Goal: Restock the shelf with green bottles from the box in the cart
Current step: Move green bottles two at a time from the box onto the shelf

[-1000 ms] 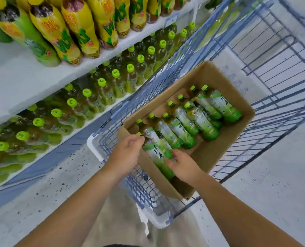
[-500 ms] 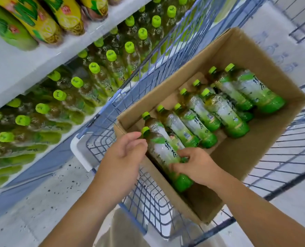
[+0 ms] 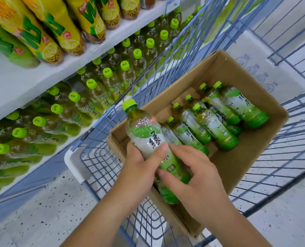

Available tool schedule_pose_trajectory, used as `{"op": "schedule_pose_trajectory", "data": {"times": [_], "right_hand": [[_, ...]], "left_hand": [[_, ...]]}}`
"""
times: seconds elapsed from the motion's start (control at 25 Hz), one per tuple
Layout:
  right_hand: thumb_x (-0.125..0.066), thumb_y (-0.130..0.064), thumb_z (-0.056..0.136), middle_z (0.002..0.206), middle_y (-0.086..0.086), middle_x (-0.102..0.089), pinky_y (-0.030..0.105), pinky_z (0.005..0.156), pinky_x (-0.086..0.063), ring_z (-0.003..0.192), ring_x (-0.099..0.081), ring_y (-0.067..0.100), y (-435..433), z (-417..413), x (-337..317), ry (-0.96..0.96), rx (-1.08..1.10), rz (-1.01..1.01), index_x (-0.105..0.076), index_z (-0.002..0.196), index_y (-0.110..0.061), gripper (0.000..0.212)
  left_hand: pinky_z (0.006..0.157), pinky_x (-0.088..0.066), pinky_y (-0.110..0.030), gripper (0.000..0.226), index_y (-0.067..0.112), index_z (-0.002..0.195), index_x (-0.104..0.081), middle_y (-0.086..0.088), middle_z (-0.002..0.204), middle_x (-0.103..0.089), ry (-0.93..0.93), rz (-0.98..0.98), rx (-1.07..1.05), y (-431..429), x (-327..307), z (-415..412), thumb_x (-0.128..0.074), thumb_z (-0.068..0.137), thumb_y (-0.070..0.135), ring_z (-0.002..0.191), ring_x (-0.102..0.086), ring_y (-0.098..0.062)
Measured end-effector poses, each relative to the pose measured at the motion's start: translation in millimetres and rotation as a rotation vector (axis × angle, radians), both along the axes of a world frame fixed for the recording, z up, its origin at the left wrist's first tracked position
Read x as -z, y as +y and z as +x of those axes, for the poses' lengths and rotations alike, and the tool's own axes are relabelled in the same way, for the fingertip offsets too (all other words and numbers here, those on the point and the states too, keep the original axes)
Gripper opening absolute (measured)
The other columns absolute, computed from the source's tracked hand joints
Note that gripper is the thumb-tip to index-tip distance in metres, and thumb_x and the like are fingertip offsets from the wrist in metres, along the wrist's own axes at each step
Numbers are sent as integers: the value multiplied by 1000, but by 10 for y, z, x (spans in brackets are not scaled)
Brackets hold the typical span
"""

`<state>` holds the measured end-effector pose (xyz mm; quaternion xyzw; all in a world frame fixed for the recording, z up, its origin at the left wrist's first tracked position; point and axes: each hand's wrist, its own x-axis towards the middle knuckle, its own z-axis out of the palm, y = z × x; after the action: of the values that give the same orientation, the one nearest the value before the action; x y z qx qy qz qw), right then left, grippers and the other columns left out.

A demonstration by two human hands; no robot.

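Note:
I hold a green-capped tea bottle [image 3: 144,132] tilted up over the near left corner of the cardboard box [image 3: 237,163]. My left hand [image 3: 139,168] wraps its middle from the left. My right hand [image 3: 198,177] pinches its lower part between thumb and forefinger. Another bottle's green base [image 3: 167,195] shows in the box under my right hand. Several more green bottles [image 3: 214,127] lie side by side in the box, which sits in the blue wire cart [image 3: 101,163]. At left, the lower shelf holds rows of the same green bottles [image 3: 108,75].
The upper shelf board [image 3: 14,82] carries yellow-labelled bottles [image 3: 41,32]. The cart's wire side stands between the box and the shelf. Speckled grey floor [image 3: 41,211] lies between me and the shelf base. A flat printed carton [image 3: 258,68] lies beyond the box.
The bottle has come up out of the box's near corner, cap rising toward the shelf. My left hand moved from the box edge onto the bottle; my right hand stayed low on it.

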<state>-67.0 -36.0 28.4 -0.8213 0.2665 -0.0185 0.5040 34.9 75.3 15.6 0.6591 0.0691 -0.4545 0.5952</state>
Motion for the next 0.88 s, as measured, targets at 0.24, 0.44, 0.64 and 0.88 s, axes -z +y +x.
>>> {"op": "schedule_pose_trajectory", "data": {"times": [0.24,0.44,0.64,0.88], "right_hand": [[-56,-37,99,113,-19,-64,23,83,-47,95,-60,-1,-319,72,537,260,77,182,-61,129,-29,32],[-58,-45,96,143,1,-52,31,98,-45,126,-55,21,-240,400,1233,616,-198,22,-41,148,-17,61],[-71,-49,85,140,12,-44,43,105,-45,129,-47,31,68,663,1623,772,-239,-124,-36,140,-9,77],[-78,-36,83,139,12,-42,38,102,-46,125,-49,32,113,670,1734,794,-294,-227,-36,140,-6,77]], "left_hand": [[77,-56,-29,55,34,124,-56,9,112,-73,-40,-44,9,316,-2,327,-68,71,34,100,-71,-9],[66,-59,-22,53,28,123,-61,7,108,-76,-4,-64,-43,514,44,419,-78,73,21,95,-73,-11],[77,-55,-33,49,30,122,-62,8,109,-75,-23,-49,-64,620,73,453,-76,75,23,98,-73,-12],[86,-51,-36,47,38,116,-61,12,112,-74,-72,-27,-14,691,105,568,-77,73,25,103,-70,-9]]}}
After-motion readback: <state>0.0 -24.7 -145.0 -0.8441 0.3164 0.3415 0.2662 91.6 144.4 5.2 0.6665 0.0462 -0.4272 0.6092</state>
